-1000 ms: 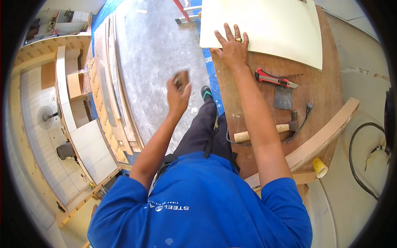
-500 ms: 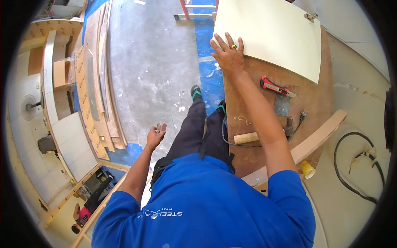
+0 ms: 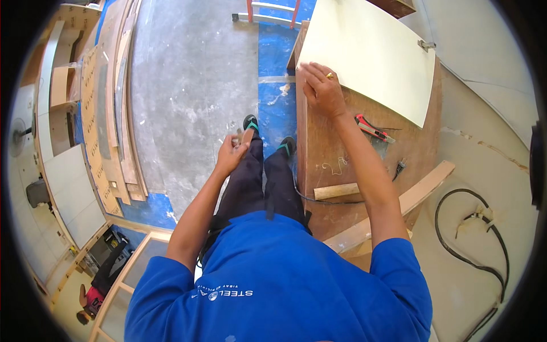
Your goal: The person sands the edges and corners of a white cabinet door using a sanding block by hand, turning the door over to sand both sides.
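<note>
My left hand (image 3: pixel 230 155) is closed on a small flat brown piece (image 3: pixel 247 135), held over the floor in front of my legs. Its exact kind is unclear. My right hand (image 3: pixel 326 94) rests at the near left corner of a white panel (image 3: pixel 370 60), its fingers stretched close together over the edge and slightly blurred. A metal hinge (image 3: pixel 426 44) sits at the panel's far right corner. The panel lies on a brown wooden worktop (image 3: pixel 325 137). To the right of my right forearm is a red utility knife (image 3: pixel 373 130).
A pale wooden cylinder (image 3: pixel 336 191) and a cable plug (image 3: pixel 400 168) lie on the worktop. Along its near right side runs a wooden strip (image 3: pixel 424 185). A black hose (image 3: pixel 473 265) curves at right. Boards (image 3: pixel 117 108) are stacked at left; a ladder foot (image 3: pixel 244 17) stands ahead. Another person (image 3: pixel 94 296) is at lower left.
My left hand has moved right and up with the brown piece. My right hand's spread fingers have drawn together at the panel's corner. The whole view has shifted slightly.
</note>
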`<state>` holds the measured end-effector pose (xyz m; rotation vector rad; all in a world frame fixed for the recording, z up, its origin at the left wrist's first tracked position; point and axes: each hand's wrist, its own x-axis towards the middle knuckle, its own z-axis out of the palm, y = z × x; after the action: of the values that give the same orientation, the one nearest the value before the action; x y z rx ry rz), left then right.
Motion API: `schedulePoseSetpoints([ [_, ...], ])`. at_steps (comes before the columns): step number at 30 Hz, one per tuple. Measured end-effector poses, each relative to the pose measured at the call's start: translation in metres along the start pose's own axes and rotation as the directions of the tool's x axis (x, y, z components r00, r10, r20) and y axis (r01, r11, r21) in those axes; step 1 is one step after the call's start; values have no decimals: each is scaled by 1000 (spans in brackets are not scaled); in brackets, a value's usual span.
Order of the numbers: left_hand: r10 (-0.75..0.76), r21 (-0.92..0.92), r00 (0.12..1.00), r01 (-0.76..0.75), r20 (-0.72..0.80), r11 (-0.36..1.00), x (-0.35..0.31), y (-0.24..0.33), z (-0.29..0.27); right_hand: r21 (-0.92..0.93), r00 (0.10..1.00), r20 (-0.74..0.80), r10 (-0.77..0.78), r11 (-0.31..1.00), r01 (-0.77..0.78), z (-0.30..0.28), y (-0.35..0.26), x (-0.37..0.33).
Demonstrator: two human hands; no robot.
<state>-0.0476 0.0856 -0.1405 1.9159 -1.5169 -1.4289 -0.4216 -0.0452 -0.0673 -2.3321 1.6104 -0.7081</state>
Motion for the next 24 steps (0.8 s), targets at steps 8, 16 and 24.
schedulePoseSetpoints([
  [8, 144, -149, 988, -150, -51, 977, 26, 149, 30, -275, 987, 129, 92, 960, -54, -9, -15, 15],
  [16, 642, 79, 499, -820, 582, 566, -33, 208, 85, 218, 863, -301, 407, 910, -353, -108, -11, -81],
  [24, 628, 128, 355, -917, 693, 377, -59, 241, 174, 546, 107, -565, 818, 468, -695, -181, -44, -299],
])
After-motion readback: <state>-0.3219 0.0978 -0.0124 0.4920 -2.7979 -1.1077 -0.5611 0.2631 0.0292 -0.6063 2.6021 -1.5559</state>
